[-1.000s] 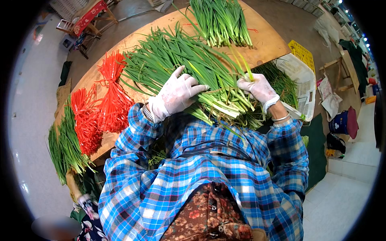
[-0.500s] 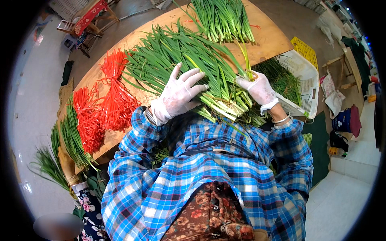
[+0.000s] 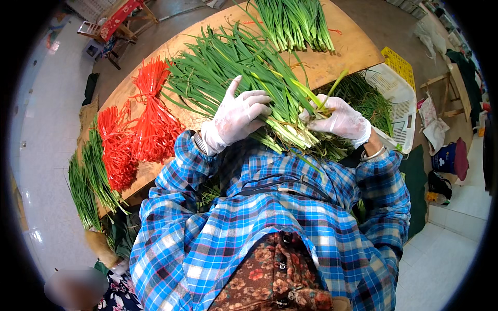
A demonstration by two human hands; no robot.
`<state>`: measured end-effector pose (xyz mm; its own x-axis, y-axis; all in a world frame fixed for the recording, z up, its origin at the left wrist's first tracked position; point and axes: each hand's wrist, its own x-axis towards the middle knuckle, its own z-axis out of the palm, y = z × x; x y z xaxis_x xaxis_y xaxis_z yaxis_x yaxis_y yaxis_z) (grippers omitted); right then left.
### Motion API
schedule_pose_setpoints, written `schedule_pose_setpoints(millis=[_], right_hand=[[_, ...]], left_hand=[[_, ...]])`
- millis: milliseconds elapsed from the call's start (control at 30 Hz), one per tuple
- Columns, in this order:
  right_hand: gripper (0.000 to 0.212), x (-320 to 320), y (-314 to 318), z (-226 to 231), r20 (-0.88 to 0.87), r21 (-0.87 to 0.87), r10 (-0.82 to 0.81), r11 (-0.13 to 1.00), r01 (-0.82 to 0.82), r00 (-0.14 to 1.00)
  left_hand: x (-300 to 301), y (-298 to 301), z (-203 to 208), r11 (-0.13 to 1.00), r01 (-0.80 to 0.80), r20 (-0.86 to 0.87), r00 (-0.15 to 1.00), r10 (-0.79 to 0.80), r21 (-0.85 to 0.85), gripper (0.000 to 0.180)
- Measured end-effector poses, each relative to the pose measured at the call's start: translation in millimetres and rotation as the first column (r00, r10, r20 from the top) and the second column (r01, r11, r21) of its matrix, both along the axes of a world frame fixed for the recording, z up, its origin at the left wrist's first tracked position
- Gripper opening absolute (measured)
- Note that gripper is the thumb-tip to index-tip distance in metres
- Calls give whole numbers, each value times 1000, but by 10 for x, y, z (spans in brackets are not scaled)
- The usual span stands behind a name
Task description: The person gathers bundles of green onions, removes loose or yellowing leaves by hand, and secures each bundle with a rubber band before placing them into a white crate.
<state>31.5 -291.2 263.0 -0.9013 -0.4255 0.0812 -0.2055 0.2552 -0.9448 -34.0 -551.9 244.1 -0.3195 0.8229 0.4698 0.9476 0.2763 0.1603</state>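
Note:
A loose heap of garlic chives (image 3: 238, 72), green leaves with pale stem ends, lies across the table in front of me, its stems toward my body. My left hand (image 3: 236, 115), in a thin white glove, rests on the stem half with its thumb stretched out and fingers spread. My right hand (image 3: 340, 120), gloved too, is closed at the stem ends. Between its thumb and fingers it pinches a few yellowish chive stalks (image 3: 314, 97). Its fingertips are partly hidden by leaves. Withered trimmings (image 3: 332, 146) hang below the right hand.
Beyond the heap lies a bunch of chives (image 3: 295, 26) on the wooden table (image 3: 345, 39). Red plastic ties (image 3: 155, 129) are piled at left, beside more chives (image 3: 93, 176). A white crate (image 3: 402, 111) of greens stands at right. A co-worker's arm (image 3: 101, 249) shows at lower left.
My right hand has turned palm-down and moved slightly right, with the pinched stalks now lying across the heap. My left hand keeps its place on the chives. The co-worker's hand has lowered.

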Motion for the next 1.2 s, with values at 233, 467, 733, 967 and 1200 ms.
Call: schedule_pose_setpoints(millis=[233, 467, 733, 967, 1200], right_hand=[[33, -40, -97, -54, -339, 526, 179, 850, 29, 924], [19, 35, -64, -16, -287, 264, -55, 955, 134, 956], [19, 35, -93, 12, 63, 53, -130, 990, 127, 989], [30, -7, -327, 77, -272, 431, 66, 901, 60, 960], [26, -53, -254, 11, 16, 134, -95, 987, 92, 995]], left_hand=[[86, -8, -83, 990, -138, -64, 988, 140, 31, 40], [73, -55, -120, 985, -150, -25, 988, 153, 85, 38], [107, -60, -26, 988, -137, 13, 991, 137, 70, 33], [75, -41, -55, 983, -181, 62, 982, 180, 10, 32], [60, -34, 24, 986, -168, 51, 985, 166, 27, 45]])
